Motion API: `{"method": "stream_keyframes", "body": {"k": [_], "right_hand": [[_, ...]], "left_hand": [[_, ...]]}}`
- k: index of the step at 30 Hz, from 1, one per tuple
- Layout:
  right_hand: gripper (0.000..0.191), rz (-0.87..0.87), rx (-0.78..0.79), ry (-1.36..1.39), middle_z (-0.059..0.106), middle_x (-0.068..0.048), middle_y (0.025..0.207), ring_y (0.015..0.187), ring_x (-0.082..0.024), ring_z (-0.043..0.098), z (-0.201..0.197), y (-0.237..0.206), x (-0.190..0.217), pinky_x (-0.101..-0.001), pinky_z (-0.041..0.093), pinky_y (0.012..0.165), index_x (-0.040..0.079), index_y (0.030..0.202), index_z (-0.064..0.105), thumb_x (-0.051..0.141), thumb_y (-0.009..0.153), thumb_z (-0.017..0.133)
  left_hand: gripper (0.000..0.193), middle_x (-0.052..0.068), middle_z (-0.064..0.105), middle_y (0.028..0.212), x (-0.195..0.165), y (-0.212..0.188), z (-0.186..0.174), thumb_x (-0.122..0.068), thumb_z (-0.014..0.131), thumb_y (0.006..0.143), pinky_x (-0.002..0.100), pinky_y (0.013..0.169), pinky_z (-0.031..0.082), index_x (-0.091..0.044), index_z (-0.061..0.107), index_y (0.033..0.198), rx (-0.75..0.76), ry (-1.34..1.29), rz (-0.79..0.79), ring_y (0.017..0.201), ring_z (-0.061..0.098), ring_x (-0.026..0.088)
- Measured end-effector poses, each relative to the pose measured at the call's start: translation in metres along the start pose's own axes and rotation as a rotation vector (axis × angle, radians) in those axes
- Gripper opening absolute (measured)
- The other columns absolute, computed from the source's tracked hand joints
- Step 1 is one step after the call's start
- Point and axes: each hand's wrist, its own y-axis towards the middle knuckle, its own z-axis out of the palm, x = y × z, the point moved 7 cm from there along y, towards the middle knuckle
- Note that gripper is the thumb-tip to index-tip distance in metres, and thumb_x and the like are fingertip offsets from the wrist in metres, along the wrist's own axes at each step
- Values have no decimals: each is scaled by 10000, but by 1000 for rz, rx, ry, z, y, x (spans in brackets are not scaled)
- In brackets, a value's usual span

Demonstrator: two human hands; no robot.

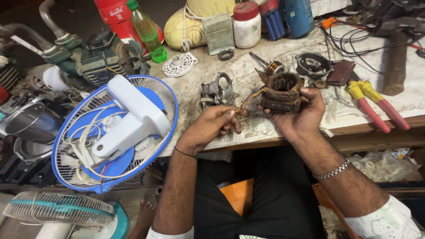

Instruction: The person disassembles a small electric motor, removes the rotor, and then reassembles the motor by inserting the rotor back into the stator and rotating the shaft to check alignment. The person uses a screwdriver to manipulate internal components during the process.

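Above the front edge of the workbench, your right hand is closed around a worn motor stator, held just over the surface. Your left hand pinches the stator's coloured wires between its fingertips, close beside the right. On the bench, a metal motor housing stands just behind your left hand, red-and-yellow pliers lie to your right, and a blue-rimmed fan lies to your left.
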Motion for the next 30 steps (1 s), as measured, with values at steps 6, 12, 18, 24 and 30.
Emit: {"method": "stream_keyframes", "body": {"k": [6,12,18,24,30], "right_hand": [[672,15,-35,-5,670,-194,1242,1057,-340,662,-2,1,-2,-489,557,813,17,1355,605,439,832,569],[654,-4,-8,-1,656,-191,1234,1064,-345,652,-1,1,-4,-499,565,851,6,1359,583,415,848,570],[666,6,-29,28,659,-204,1235,1045,-357,657,-5,4,-7,-483,567,835,15,1358,575,441,847,552],[706,54,-69,54,657,-240,1245,1020,-401,656,-16,7,-14,-432,569,804,-2,1377,575,488,871,540],[695,61,-103,99,656,-236,1289,1045,-392,659,-18,10,-16,-441,577,808,3,1385,565,480,881,527]], "left_hand": [[286,14,688,815,11,-1,-7,-130,590,1048,173,549,386,12,702,1270,52,-190,-8,614,468,26],[260,51,739,818,24,12,-20,-131,618,1025,192,527,381,11,743,1204,-101,43,56,657,577,42],[302,60,767,942,15,13,-15,-171,605,1034,204,639,476,-8,731,1255,-131,35,86,747,587,67],[487,98,779,1158,-57,-43,-31,-166,774,860,305,951,569,-14,662,1309,-499,475,230,1074,734,223],[1028,271,473,1509,-105,-49,-20,-126,929,650,460,1152,369,-40,390,1521,-493,1043,434,1390,454,437]]}}
